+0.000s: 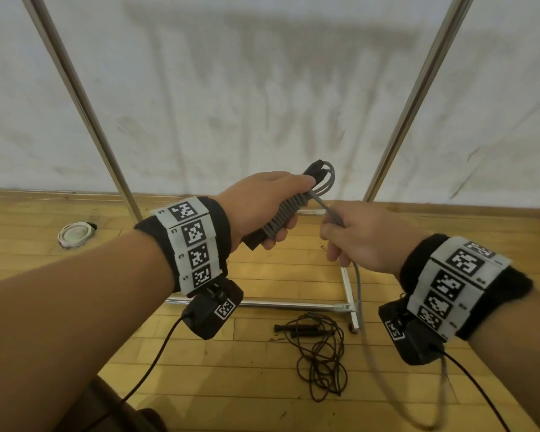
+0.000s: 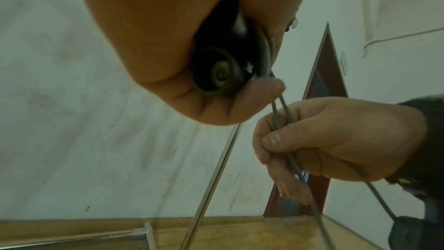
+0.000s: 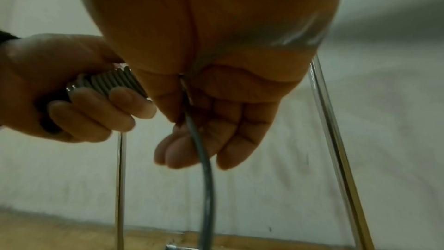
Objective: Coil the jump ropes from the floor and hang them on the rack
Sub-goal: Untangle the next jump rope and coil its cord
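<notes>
While its black handles [image 1: 256, 236] lie bundled side by side, the grey jump rope [image 1: 282, 215] is wound in tight turns around them, and a few short loops stick out past the upper handle ends. From the last turn a free length of the grey cord runs down to the right, passes through the other hand, then hangs in a long slack curve toward the floor.

Gripping the wrapped bundle is the left hand [image 1: 264, 202], fingers curled under it and thumb laid along the top; the left wrist view shows the round butt end of a handle [image 2: 217, 72] wedged in the palm. Just beside it, the right hand [image 1: 363, 236] has its fingers closed on the free cord, with the line entering near the thumb and leaving below the little finger.

Both hands are held in the air in front of the rack [image 1: 418, 88], between its two slanted metal uprights, above its base bars. Down on the wooden floor [image 1: 75, 307], near the rack's right foot, a second jump rope [image 1: 320, 360], dark and with black handles, lies in a loose tangle. A white round fitting [image 1: 75, 234] sits in the floor at the left, near the pale wall [image 1: 262, 73].
</notes>
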A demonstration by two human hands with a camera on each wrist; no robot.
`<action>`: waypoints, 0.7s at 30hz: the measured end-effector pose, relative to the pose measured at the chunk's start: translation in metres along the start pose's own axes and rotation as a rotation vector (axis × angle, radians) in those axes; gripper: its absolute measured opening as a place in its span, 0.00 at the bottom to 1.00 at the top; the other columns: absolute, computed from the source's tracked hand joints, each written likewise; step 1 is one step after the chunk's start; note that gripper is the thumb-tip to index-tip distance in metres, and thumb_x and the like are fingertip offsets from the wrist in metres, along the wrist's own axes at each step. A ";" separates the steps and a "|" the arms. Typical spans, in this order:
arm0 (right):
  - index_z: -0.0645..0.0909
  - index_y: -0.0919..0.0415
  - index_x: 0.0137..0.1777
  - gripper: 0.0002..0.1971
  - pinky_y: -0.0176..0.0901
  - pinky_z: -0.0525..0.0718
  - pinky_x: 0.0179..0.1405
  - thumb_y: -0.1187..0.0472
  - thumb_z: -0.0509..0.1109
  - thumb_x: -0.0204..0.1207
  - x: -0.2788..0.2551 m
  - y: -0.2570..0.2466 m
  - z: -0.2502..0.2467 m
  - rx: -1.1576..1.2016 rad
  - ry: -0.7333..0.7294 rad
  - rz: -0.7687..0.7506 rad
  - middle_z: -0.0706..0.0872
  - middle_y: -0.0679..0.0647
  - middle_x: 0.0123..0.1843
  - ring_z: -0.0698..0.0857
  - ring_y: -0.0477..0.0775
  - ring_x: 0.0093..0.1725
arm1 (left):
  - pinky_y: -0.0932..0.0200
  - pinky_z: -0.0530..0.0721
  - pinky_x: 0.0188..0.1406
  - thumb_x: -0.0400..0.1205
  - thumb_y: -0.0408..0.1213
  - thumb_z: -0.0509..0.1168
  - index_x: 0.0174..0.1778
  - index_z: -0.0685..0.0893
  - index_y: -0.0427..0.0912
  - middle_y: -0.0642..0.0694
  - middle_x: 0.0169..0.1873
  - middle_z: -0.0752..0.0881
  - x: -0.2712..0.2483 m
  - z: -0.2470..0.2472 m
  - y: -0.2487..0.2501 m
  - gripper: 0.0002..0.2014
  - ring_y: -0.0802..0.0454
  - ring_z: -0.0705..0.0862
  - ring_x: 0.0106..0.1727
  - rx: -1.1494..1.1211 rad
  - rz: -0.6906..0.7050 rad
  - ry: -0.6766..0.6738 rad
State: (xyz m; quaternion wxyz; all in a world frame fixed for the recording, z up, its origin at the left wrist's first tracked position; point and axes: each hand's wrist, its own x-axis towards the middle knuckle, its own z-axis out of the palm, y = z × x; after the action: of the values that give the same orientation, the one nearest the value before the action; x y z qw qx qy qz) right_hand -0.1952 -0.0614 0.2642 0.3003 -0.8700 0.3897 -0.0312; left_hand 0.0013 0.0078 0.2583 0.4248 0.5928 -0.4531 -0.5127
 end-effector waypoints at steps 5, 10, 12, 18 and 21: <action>0.85 0.55 0.49 0.09 0.51 0.87 0.52 0.52 0.66 0.86 -0.003 -0.001 -0.004 0.168 -0.072 -0.085 0.92 0.48 0.38 0.90 0.47 0.40 | 0.55 0.82 0.23 0.86 0.56 0.69 0.53 0.88 0.46 0.42 0.34 0.87 0.002 -0.008 -0.002 0.16 0.46 0.83 0.28 0.023 0.036 0.016; 0.86 0.54 0.48 0.08 0.63 0.85 0.61 0.56 0.67 0.86 -0.004 0.001 -0.009 0.259 -0.047 -0.126 0.92 0.53 0.39 0.89 0.56 0.46 | 0.55 0.83 0.23 0.87 0.56 0.68 0.52 0.87 0.45 0.41 0.34 0.88 0.003 -0.014 -0.003 0.16 0.46 0.84 0.28 0.006 0.047 0.043; 0.86 0.54 0.52 0.05 0.63 0.85 0.63 0.54 0.70 0.84 -0.003 0.001 -0.008 0.268 -0.049 -0.132 0.93 0.53 0.44 0.90 0.55 0.48 | 0.55 0.83 0.23 0.88 0.55 0.68 0.52 0.87 0.45 0.41 0.34 0.88 0.002 -0.013 -0.002 0.16 0.46 0.84 0.28 -0.005 0.053 0.023; 0.86 0.53 0.64 0.11 0.45 0.83 0.67 0.55 0.68 0.86 -0.001 -0.005 -0.001 0.366 -0.077 -0.218 0.91 0.45 0.59 0.87 0.43 0.63 | 0.56 0.84 0.22 0.87 0.54 0.67 0.51 0.86 0.41 0.42 0.32 0.86 -0.002 -0.003 -0.003 0.17 0.46 0.84 0.27 0.021 0.091 -0.083; 0.87 0.59 0.61 0.11 0.28 0.81 0.61 0.59 0.64 0.88 -0.001 -0.007 0.002 0.425 -0.112 -0.250 0.93 0.45 0.56 0.88 0.39 0.60 | 0.56 0.83 0.21 0.87 0.54 0.67 0.50 0.86 0.41 0.42 0.32 0.85 -0.004 -0.003 -0.002 0.18 0.47 0.84 0.27 0.007 0.111 -0.105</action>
State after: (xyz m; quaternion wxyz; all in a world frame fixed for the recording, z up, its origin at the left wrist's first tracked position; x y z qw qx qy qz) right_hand -0.1911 -0.0561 0.2665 0.4914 -0.8292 0.2466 -0.1009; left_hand 0.0041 0.0123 0.2576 0.4261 0.5406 -0.5088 -0.5170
